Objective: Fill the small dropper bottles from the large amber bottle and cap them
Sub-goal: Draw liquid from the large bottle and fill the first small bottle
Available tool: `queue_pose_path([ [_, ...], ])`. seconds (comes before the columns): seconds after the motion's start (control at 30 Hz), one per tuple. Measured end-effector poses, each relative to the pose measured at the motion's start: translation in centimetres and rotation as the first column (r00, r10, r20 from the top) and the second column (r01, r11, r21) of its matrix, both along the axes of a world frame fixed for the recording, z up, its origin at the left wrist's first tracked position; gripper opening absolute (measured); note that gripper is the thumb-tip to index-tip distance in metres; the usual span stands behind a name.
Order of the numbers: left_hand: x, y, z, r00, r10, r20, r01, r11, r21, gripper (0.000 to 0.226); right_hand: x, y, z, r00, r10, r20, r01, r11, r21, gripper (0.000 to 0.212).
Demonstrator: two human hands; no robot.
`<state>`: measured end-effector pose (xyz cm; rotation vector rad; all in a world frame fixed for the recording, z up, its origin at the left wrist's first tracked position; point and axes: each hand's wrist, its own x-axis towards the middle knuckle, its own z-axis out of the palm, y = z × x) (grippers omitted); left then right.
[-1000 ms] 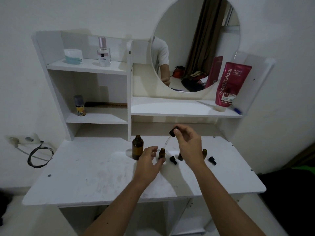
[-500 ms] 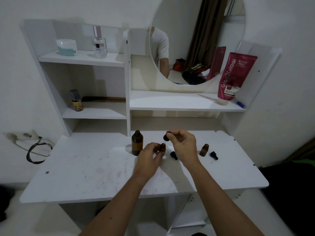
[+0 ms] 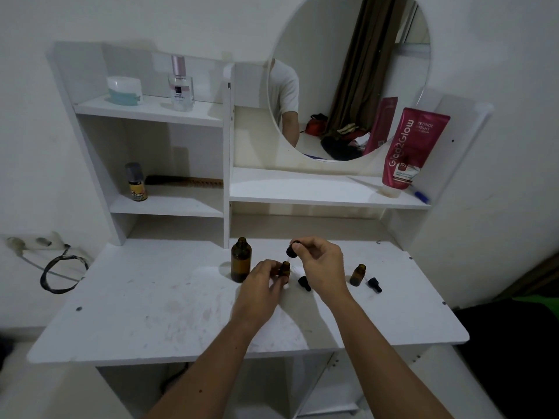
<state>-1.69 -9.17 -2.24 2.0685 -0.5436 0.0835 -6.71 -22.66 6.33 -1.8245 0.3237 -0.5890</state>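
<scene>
1. A white dressing table stands against a pale wall, with a round mirror above it and open shelves to the left.
2. On the tabletop, the large amber bottle stands upright and uncapped, just left of our hands.
3. Our left hand curls its fingers round a small dropper bottle, holding it upright on the table beside the large bottle.
4. Our right hand pinches the black bulb of a dropper between thumb and fingers, held just above the mouth of that small bottle; we cannot tell whether the glass tip touches the neck.
5. A loose black dropper cap lies on the table between the two hands.
6. A second small bottle stands open to the right of our right hand, with another black cap lying just beside it.
7. The top shelf carries a white-and-teal jar and a clear perfume bottle; the lower one holds a small yellow-labelled bottle and a comb.
8. A pink tube leans on the ledge under the mirror, cap down.
9. A black cable loops from a wall socket at far left.
</scene>
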Motion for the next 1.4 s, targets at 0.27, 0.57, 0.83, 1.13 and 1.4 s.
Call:
queue_pose_path([
  [0.27, -0.1, 0.1, 0.5, 1.0, 0.01, 0.005, -0.01, 1.0, 0.003, 0.026, -0.4, 0.1, 1.3, 1.0, -0.014, -0.009, 0.013, 0.998, -0.056, 0.012],
  [0.57, -2.2, 3.9, 1.0, 0.989, -0.014, -0.148, -0.021, 0.972, -0.235, 0.039, -1.9, 0.5, 4.8, 0.989, -0.047, 0.138, 0.049, 0.999, -0.011, 0.013],
  [0.83, -0.7, 9.9, 1.9, 0.985, 0.141, -0.1, -0.162, 0.956, -0.245, 0.041, -0.2, 3.8, 6.7, 0.966, 0.056, 0.251, -0.079, 0.994, 0.081, 0.016],
  [1.13, 2.4, 9.1, 1.9, 0.987, 0.057, -0.149, -0.084, 0.981, -0.176, 0.06, 3.1, 5.9, 7.4, 0.958, 0.102, 0.267, -0.106, 0.994, 0.0, 0.019],
  [1.4, 2.7, 9.1, 1.7, 0.993, 0.06, -0.103, -0.078, 0.98, -0.18, 0.043, 4.3, 6.9, 5.5, 0.974, 0.174, 0.142, -0.166, 0.984, -0.072, 0.017],
])
